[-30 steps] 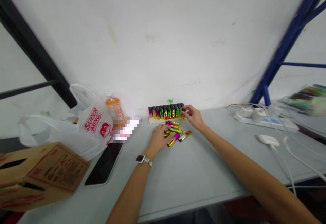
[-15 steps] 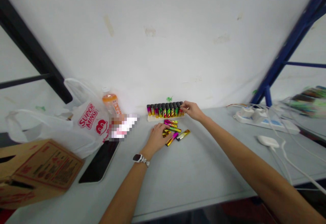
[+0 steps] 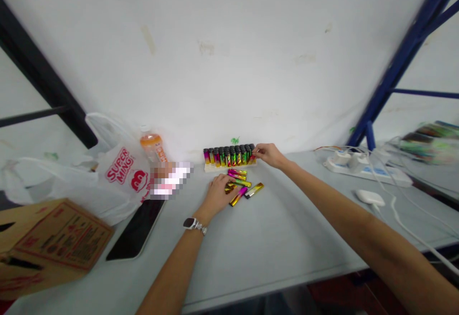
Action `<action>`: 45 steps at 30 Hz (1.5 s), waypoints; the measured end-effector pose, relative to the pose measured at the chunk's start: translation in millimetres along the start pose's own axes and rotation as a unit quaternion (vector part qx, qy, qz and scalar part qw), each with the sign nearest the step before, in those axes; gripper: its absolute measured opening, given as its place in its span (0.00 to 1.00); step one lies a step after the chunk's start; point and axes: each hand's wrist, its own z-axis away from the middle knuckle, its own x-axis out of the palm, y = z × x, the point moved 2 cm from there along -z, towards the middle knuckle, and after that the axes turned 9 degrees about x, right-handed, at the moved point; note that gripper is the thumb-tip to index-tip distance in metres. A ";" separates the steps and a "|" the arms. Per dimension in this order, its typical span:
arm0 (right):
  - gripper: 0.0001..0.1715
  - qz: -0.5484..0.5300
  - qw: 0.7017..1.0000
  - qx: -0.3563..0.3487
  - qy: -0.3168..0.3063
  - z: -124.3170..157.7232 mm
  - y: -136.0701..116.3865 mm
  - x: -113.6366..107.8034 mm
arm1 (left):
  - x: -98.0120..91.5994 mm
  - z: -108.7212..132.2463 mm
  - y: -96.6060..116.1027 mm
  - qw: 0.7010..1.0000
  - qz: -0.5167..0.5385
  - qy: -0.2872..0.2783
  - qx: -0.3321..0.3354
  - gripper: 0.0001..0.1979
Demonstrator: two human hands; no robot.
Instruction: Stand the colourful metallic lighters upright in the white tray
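Note:
Shiny multicoloured lighters with black tops (image 3: 229,156) stand upright in rows in a pale tray (image 3: 211,168) against the wall. My right hand (image 3: 267,155) is at the tray's right end, thumb and fingertips pinched on a lighter at the end of the rows. Several loose lighters (image 3: 254,190) lie on the table in front of the tray. My left hand (image 3: 219,193), with a watch on its wrist, rests at the left side of this pile, its fingers curled over a green-gold lighter (image 3: 241,182) and its neighbours.
On the left are a cardboard box (image 3: 64,243), a white plastic bag (image 3: 122,176), an orange-labelled bottle (image 3: 153,145) and a black phone (image 3: 138,231). A power strip (image 3: 369,170) with cables and a white charger (image 3: 370,198) lie right.
The whole view has shifted slightly. My right hand has lowered a little at the tray's right end; my left hand remains by the loose lighters.

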 end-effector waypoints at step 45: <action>0.22 -0.328 0.929 0.169 0.023 68.4 -61.7 82.4 | -13.1 -2.6 -10.1 0.992 0.055 0.112 -0.024 0.10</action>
